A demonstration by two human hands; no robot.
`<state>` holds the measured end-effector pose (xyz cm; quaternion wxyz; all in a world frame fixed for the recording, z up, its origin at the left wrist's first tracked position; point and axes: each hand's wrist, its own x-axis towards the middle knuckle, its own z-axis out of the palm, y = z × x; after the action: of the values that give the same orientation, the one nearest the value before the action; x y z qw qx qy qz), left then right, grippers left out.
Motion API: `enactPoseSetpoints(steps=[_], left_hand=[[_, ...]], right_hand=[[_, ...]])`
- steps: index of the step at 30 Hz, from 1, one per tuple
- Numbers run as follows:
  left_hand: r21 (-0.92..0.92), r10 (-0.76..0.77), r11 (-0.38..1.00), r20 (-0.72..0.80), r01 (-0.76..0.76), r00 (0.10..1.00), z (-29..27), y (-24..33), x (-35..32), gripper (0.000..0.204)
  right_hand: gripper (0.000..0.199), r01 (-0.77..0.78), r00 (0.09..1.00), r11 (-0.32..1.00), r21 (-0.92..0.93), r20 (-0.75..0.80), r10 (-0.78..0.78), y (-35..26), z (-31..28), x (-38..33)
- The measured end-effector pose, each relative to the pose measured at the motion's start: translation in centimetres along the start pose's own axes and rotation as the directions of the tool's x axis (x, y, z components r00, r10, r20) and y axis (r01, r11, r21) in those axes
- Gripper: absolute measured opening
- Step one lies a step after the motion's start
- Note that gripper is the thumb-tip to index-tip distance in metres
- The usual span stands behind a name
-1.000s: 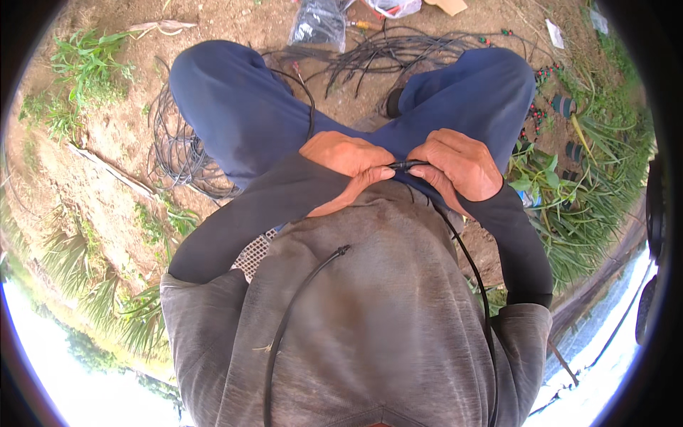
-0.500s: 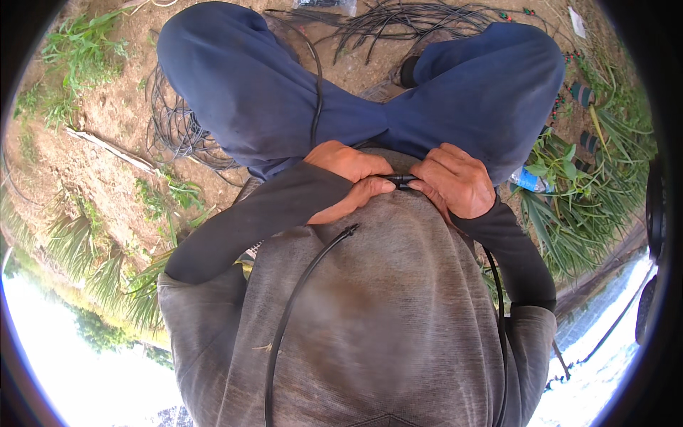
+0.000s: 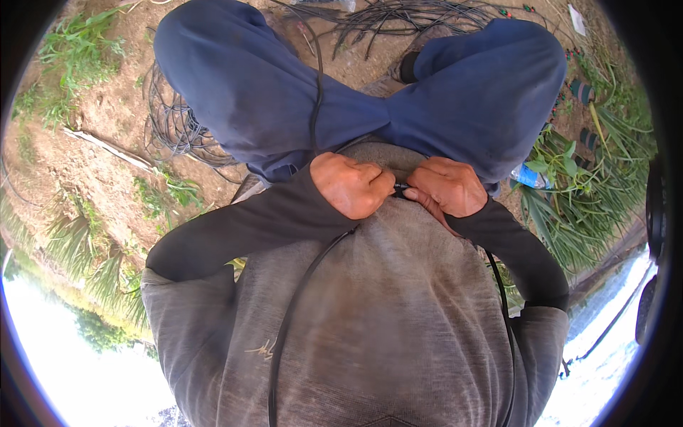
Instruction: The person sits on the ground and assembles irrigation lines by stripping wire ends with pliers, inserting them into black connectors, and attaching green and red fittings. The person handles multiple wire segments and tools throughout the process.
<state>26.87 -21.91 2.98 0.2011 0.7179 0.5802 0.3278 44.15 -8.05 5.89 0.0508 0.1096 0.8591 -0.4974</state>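
Close together at my waist, both hands work on a short black tube fitting [image 3: 400,189]. My left hand [image 3: 353,186] is closed in a fist on its left end, the knuckles turned up. With thumb and fingers, my right hand [image 3: 451,186] pinches the other end. Most of the fitting is hidden in the fingers. A thin black tube [image 3: 318,92] crosses my left thigh and runs down to the left hand. Another black tube [image 3: 284,331] lies down the left of my shirt, its end beneath the left wrist. A black line [image 3: 509,334] hangs on the right side.
My blue-trousered legs [image 3: 235,85] are bent on bare soil. Tangled black tubing [image 3: 181,128] lies at left, more black tubing [image 3: 405,18] ahead. Long-leaved green plants [image 3: 590,199] and a blue-labelled plastic bottle [image 3: 532,178] are at right. A stick [image 3: 107,149] lies at left.
My left hand has rolled over from an extended pinch to a closed fist, its elbow moving outward. The right hand keeps its pinch. The left wrist now covers the tube's end.
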Motion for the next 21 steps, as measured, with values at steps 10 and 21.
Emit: enactPoseSetpoints(steps=[10,21], left_hand=[[0.011,0.15,0.988,0.084,-0.151,0.985,-0.4,-0.8,0.4,0.018],[-0.181,-0.113,0.975,0.078,0.126,0.99,-1.3,-2.7,2.8,0.018]], right_hand=[[0.02,-0.403,0.914,0.828,0.389,0.225,0.339,0.3,0.8,-0.6],[0.015,-0.239,0.961,0.941,0.241,-0.081,0.265,0.4,-2.8,1.8]])
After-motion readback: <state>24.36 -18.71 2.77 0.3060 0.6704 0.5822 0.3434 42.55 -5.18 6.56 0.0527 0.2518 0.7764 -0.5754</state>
